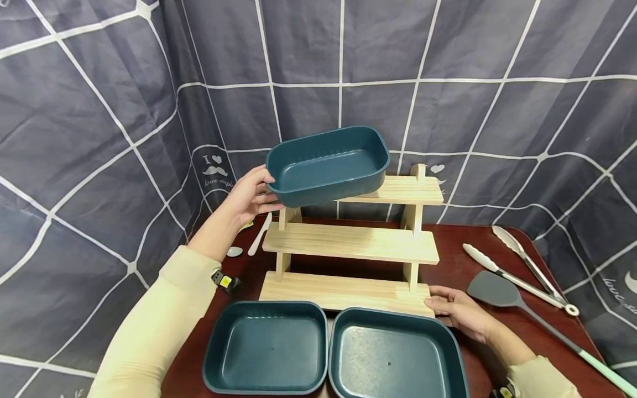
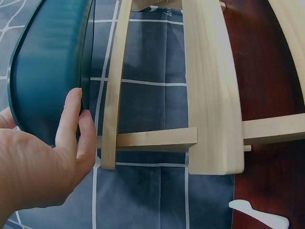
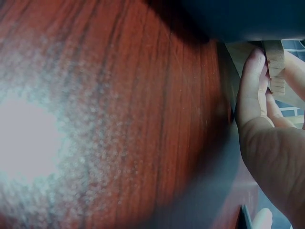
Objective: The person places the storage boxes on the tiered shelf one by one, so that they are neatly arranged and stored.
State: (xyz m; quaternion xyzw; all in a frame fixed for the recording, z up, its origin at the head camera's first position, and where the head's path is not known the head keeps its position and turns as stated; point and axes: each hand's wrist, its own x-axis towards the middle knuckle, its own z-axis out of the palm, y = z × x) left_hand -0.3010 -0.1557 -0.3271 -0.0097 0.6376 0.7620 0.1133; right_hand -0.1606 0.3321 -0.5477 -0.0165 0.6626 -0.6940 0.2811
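My left hand (image 1: 251,196) holds a dark teal plastic bin (image 1: 328,166) by its left end, at the height of the rack's top shelf. The bin is tilted, its right end higher, and covers much of the top shelf (image 1: 418,189) in the head view. In the left wrist view a narrow gap shows between the bin (image 2: 47,71) and the top plank (image 2: 114,90). Low on the right, my right hand (image 1: 463,315) grips the end of the bottom shelf (image 1: 343,292) of the three-tier wooden rack, thumb and fingers on either side of the plank's end (image 3: 275,67).
Two more teal bins (image 1: 271,354) (image 1: 393,359) stand side by side in front of the rack. A grey spatula (image 1: 495,288) and metal tongs (image 1: 530,287) lie on the right of the dark red table (image 1: 453,249). At the left are a white knife-like utensil (image 1: 260,235) and a gridded curtain (image 1: 99,182).
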